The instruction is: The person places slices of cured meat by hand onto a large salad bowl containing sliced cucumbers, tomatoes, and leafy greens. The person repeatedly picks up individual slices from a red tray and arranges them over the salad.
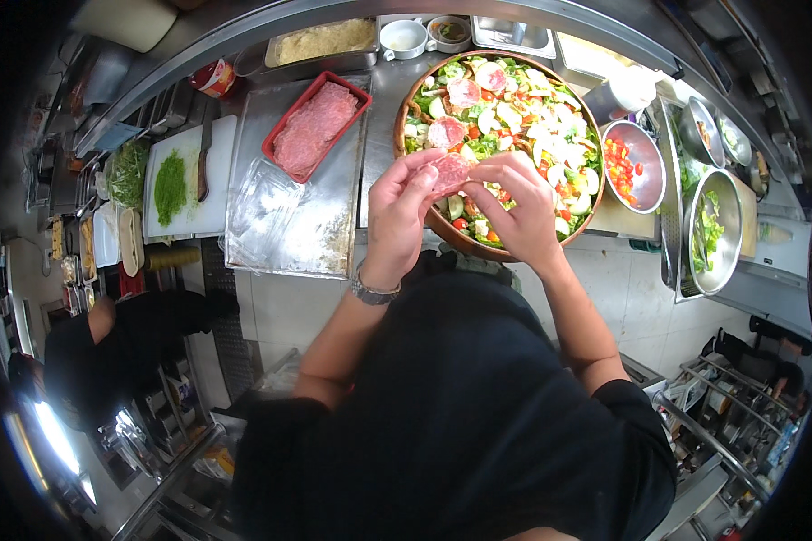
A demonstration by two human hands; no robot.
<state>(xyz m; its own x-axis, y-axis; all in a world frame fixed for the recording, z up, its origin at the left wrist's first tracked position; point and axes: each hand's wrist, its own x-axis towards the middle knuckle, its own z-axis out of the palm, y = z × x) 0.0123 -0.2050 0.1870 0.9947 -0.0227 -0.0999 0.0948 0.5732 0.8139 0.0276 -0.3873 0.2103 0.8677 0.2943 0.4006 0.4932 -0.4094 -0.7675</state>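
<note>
Between both hands I hold a thin round salami slice over the near left part of a large wooden bowl of salad. My left hand, with a watch at its wrist, is closed on the slice's left side. The fingers of my right hand pinch its right edge. Greens, cherry tomatoes and pale sliced vegetables fill the bowl. A few salami slices lie on the salad's far left. To the left, a red tray with a stack of pink sliced meat rests on a metal sheet pan.
Left of the pan, a white cutting board carries chopped green herbs and a knife. Metal bowls with cut tomatoes and lettuce stand at right. A steel shelf edge crosses the back. Another person is at far left.
</note>
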